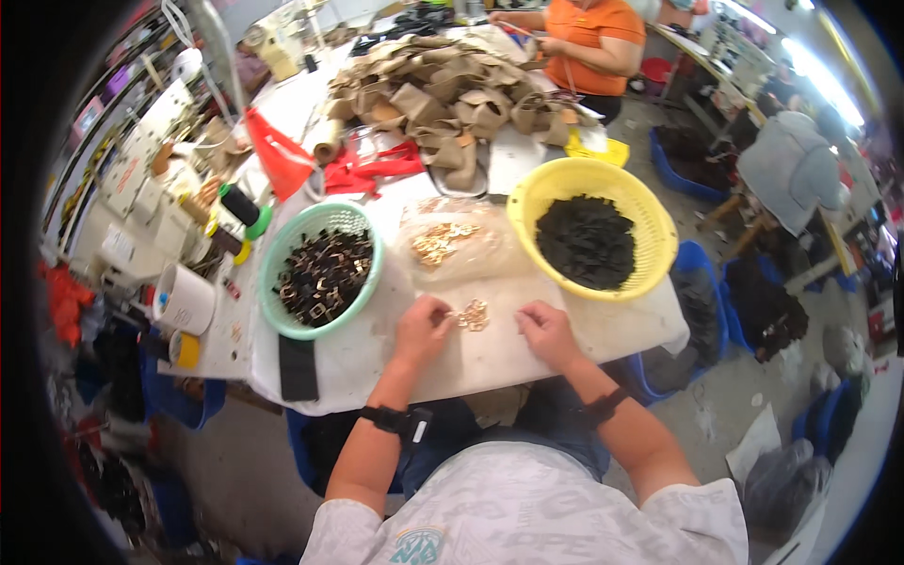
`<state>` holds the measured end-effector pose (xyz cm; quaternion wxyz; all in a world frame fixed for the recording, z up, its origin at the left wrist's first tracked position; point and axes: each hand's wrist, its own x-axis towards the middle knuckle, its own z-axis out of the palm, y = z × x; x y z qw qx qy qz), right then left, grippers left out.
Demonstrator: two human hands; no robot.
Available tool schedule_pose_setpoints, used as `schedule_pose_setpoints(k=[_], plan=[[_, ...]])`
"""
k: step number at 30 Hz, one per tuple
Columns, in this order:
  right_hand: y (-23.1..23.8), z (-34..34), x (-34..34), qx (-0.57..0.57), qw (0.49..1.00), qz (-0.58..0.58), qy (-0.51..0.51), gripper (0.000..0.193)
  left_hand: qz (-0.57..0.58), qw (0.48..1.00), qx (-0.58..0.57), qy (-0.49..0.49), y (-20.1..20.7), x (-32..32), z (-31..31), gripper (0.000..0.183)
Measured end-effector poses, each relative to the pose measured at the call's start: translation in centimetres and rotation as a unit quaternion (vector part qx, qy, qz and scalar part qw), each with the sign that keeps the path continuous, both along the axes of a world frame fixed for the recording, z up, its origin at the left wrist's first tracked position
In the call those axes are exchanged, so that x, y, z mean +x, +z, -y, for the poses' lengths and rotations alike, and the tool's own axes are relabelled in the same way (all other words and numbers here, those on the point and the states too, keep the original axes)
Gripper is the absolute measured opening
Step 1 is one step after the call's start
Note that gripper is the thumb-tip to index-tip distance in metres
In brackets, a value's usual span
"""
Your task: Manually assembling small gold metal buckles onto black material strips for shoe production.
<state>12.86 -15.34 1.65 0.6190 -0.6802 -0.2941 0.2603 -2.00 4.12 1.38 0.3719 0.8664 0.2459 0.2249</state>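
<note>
My left hand (424,329) is closed in a pinch at the left edge of a small pile of gold-coloured metal buckles (473,315) on the white tabletop. A gold buckle appears between its fingertips, partly hidden. To the right of the pile, my right hand (547,332) is also closed, thumb against fingers; what it holds, if anything, is too small to tell. Beyond the pile lies a clear plastic bag (476,259) with more gold buckles (441,245). A green basket (270,318) at left holds black pieces with buckles (325,273). The yellow basket (661,231) at right holds black strips (586,243).
A black phone-like slab (298,369) lies below the green basket. Brown fabric pieces (443,94) are heaped at the back, near red fabric (372,168). A sewing machine (127,235) and thread spools stand left. A co-worker in orange (598,38) is behind. Blue tubs (702,301) stand right.
</note>
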Motion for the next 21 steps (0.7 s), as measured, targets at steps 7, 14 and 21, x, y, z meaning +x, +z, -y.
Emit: schedule_pose_setpoints(k=[7,14,21], plan=[[9.6,2.6,0.0,0.007,0.952,0.306,0.018,0.008,0.114,0.956,-0.269,0.024,-0.8,-0.7,-0.3,0.007],[10.9,1.4,11.6,-0.359,0.790,0.497,-0.012,0.015,0.192,0.932,-0.307,0.000,-1.8,-0.6,-1.3,0.006],[9.5,-2.0,12.5,-0.456,0.773,0.437,0.057,0.017,0.140,0.974,-0.177,-0.008,-1.8,-0.8,-1.1,0.021]])
